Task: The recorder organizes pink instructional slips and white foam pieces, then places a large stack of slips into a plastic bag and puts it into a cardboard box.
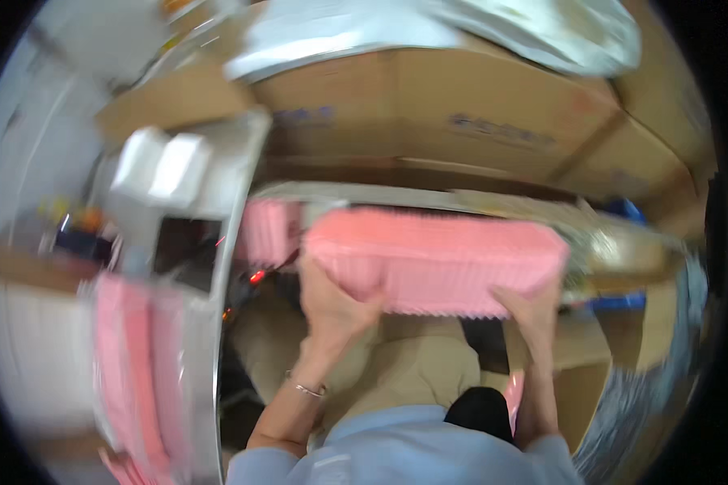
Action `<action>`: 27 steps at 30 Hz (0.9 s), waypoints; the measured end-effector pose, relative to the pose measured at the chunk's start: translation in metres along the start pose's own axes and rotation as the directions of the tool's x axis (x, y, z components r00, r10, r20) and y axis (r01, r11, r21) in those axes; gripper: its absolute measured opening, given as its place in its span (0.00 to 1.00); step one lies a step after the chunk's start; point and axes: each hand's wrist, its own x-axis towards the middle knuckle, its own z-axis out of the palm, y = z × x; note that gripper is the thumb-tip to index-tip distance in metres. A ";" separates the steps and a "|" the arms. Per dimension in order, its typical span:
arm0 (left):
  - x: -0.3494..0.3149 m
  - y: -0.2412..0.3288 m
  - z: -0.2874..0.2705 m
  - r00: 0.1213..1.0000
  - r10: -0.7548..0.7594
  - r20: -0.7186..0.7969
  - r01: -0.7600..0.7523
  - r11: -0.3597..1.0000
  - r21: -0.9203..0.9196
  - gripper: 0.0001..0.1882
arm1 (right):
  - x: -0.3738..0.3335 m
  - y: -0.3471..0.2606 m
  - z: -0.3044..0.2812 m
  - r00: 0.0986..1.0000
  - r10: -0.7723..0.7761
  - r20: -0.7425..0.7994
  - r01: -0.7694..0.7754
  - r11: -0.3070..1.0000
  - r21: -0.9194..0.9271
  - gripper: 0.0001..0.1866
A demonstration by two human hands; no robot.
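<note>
A long, thick stack of thin pink pieces with zigzag edges (437,267) is held level in front of me above my lap; its exact kind cannot be made out. My left hand (336,307) grips its left end, thumb pressed on the near face and fingers mostly hidden behind. At the right end my right hand (535,311) grips it the same way, thumb on the near face. A smaller pink bundle (268,233) stands just left of the held stack, beyond my left hand. The picture is slightly smeared by motion.
On the left, a white table (198,339) bears pink bundles in clear plastic (141,364) and white boxes (179,168). Large cardboard cartons (493,105) line the far side, with white plastic sacks (348,32) on top. An open carton (570,343) stands at my right.
</note>
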 end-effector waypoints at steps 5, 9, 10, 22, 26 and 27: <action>-0.061 0.055 -0.072 0.961 -0.112 -0.251 0.173 0.956 0.236 0.53 | -0.024 -0.011 -0.010 0.986 -0.147 0.082 0.151 0.988 -0.040 0.60; -0.150 0.066 -0.136 0.791 -0.329 -0.516 0.414 0.908 0.055 0.43 | -0.040 -0.045 0.068 0.834 -0.164 0.526 0.084 0.982 0.171 0.54; -0.175 0.070 -0.150 0.779 -0.288 -0.557 0.451 0.874 0.179 0.45 | -0.048 -0.051 0.092 0.759 -0.189 0.623 0.079 0.976 0.201 0.56; -0.260 0.057 -0.274 0.446 -0.508 -0.737 0.852 0.494 0.175 0.43 | -0.104 -0.177 0.299 0.077 -0.373 0.925 0.670 0.706 0.229 0.60; -0.226 0.046 -0.298 0.400 -0.463 -0.791 0.814 0.576 0.074 0.33 | -0.107 -0.191 0.354 0.137 -0.296 0.945 0.692 0.711 0.122 0.48; -0.229 0.035 -0.297 0.397 -0.407 -0.822 0.804 0.586 0.098 0.30 | -0.111 -0.191 0.363 0.260 -0.330 0.907 0.655 0.751 0.085 0.40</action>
